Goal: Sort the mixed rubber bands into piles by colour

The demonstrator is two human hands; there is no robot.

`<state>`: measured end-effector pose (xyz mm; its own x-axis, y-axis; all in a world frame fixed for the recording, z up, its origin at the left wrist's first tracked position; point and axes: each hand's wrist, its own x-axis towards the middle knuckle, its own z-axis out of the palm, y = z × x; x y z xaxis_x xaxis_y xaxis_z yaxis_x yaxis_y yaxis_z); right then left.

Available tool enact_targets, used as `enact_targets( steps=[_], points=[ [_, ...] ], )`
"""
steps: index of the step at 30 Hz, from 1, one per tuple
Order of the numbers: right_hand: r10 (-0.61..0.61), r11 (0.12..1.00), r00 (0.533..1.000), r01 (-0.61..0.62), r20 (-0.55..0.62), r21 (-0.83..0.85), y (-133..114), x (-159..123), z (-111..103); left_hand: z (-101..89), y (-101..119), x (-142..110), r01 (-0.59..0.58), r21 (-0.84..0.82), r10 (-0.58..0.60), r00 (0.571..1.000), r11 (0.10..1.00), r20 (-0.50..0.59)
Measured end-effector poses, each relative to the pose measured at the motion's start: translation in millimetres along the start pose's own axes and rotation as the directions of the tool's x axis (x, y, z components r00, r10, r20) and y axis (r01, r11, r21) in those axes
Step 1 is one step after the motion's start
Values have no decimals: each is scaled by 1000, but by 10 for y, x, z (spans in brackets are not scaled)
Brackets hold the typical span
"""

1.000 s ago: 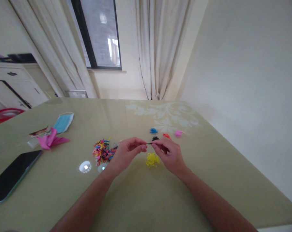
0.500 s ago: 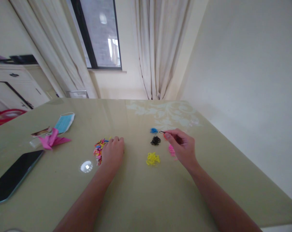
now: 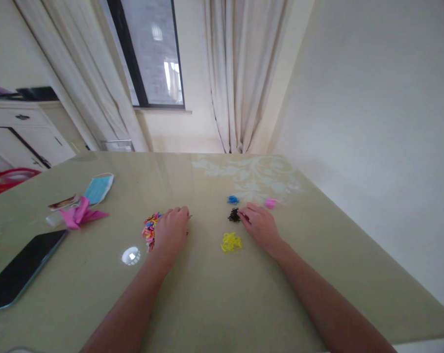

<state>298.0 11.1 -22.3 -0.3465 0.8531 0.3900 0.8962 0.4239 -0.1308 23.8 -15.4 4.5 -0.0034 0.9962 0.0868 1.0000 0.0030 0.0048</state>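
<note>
My left hand rests over the right side of a mixed heap of small coloured rubber bands. Its fingers are curled together, and a thin dark bit, likely a rubber band, pokes out at the tips. My right hand has thumb and fingers pinched at the right edge of a pile of black rubber bands; a black band seems to be between them. Blue rubber bands lie beyond that pile, yellow rubber bands nearer me. Pink rubber bands show past my right hand.
On the left lie a dark phone, a pink folded paper shape, a blue face mask and a small shiny round object. A wall borders the table on the right, with a curtain beyond the far edge.
My right hand has moved left and down with the black rubber band to the black pile, uncovering a pink pile and covering the nearer pink and red bands. My left hand has barely moved.
</note>
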Motion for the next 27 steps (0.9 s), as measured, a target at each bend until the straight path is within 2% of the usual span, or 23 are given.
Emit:
enact_targets(
  steps=[5, 14, 20, 27],
  points=[
    [17, 999, 1000, -18, -11, -50, 22, -8, -18, -1, -40, 21, 30, -84, -31, 999, 996, -7],
    [82, 990, 996, -79, -26, 113, 41, -29, -84, -60, -58, 38, 87, -232, -91, 996, 969, -8],
    [103, 975, 994, -96, -23, 199, 25, -31, -87, -39, -75, 59, 55, -369, -92, 992, 928, -82],
    [80, 977, 996, -71, -37, 202, 40, -46, -103, 18, -97, 76, 12, -436, -78, 988, 900, -132]
  ],
)
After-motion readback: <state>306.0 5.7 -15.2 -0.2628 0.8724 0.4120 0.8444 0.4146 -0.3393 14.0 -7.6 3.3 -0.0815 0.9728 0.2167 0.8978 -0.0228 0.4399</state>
